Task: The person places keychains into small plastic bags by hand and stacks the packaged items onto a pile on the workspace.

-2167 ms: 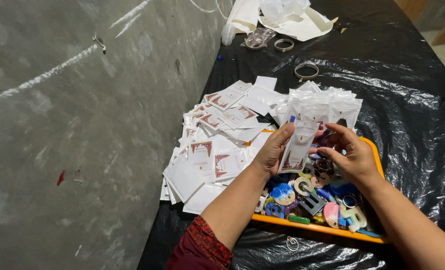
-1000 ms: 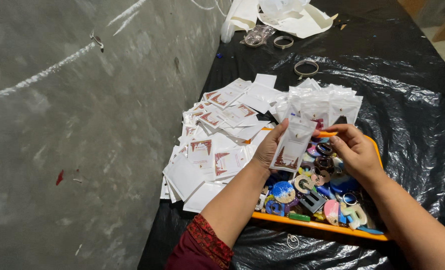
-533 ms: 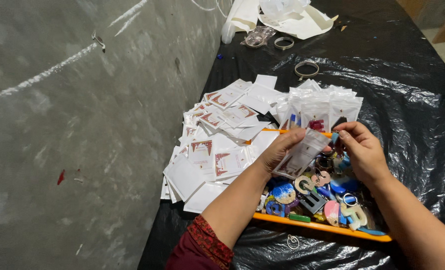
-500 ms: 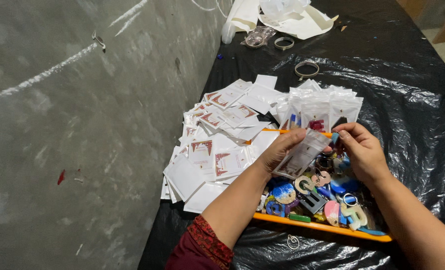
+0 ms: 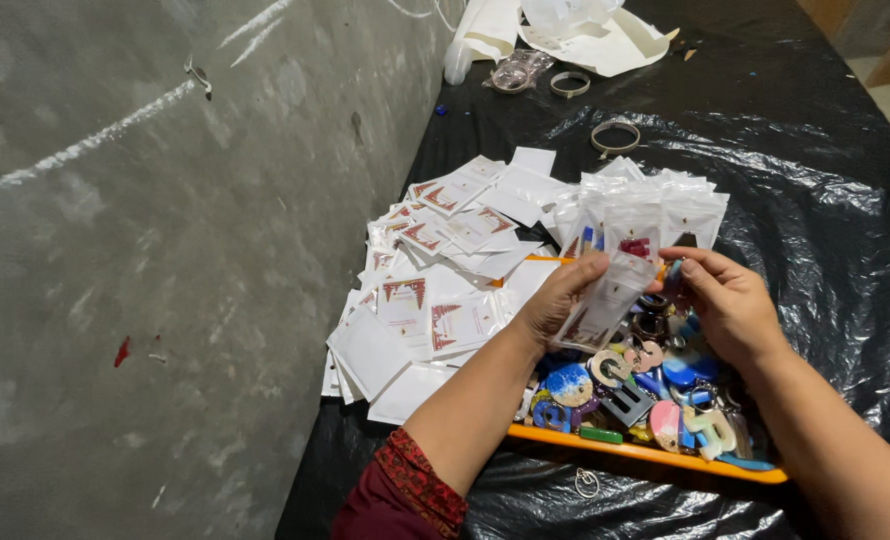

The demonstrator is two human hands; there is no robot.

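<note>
clear pouch [image 5: 605, 300] | white-backed, small red piece inside | tilted | over orange tray [image 5: 655, 455]

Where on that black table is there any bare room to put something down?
Bare black plastic sheet lies right of the standing pouches, and between them and the rings farther back. Crowded: the orange tray of charms under both hands, and the scattered pouch pile by the wall.

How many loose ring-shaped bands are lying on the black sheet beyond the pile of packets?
2: one band on the black plastic sheet just past the packets, another band farther back beside the white bags. Others may be hidden.
</note>
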